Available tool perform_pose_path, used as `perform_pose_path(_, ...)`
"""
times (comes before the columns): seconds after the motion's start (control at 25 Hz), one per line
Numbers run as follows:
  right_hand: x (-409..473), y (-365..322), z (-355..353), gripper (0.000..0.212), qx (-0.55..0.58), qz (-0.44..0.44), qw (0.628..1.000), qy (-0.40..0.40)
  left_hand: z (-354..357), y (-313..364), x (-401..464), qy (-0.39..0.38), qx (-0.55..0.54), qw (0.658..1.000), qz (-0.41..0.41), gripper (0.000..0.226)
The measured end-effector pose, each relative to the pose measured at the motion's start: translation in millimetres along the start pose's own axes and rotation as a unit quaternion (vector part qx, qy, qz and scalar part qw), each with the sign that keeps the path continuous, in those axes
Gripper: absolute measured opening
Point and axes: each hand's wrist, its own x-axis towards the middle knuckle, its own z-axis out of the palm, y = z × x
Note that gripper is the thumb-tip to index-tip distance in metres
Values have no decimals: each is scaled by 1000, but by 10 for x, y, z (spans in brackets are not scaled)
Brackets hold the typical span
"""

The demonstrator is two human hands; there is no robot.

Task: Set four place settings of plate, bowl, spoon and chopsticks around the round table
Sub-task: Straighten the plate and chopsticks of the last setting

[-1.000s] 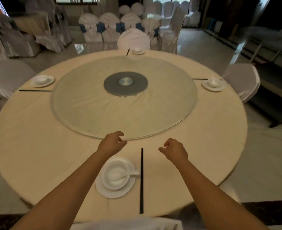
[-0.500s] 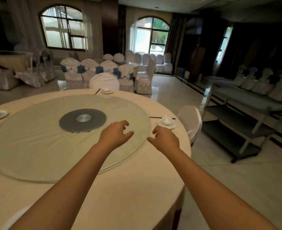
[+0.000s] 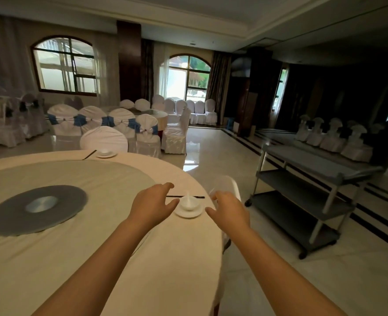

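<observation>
Since 0.5 s ago your view swung right and both hands went out toward the right-edge setting. Your left hand (image 3: 153,204) and right hand (image 3: 230,210) hang over the table (image 3: 97,258), each grip apart, fingers loosely spread, holding nothing. Plate (image 3: 189,213) w/ bowl (image 3: 189,203) sits between them; chopsticks (image 3: 198,197) just behind. Far-edge plate (image 3: 106,154) also set.
</observation>
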Motion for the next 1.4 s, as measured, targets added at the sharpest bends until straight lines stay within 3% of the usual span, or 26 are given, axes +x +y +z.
perform_pose_path(0.4, 2057, 1371, 9, 34, -14, -18, 1000, 7, 1189, 494, 2051, -9, 17, 1000, -25, 49)
perform_pose_path(0.68, 3522, 2025, 667, 39, 25, -119, 991, -50, 2028, 493, 2915, -1, 105, 987, -119, 49)
perform_pose_path(0.8, 4157, 1975, 899, 42, 57, -188, 978, -72, 2157, 530, 3227, 27, 121, 975, -184, 50)
perform_pose_path(1.04, 4859, 1434, 1206, 42, 128, -363, 915, -121, 2041, 482, 3464, 88, 215, 920, -316, 50)
perform_pose_path(1.4, 5657, 1129, 1958, 42, 162, -462, 856, -165, 2363, 97, 3591, 165, 240, 847, -445, 46)
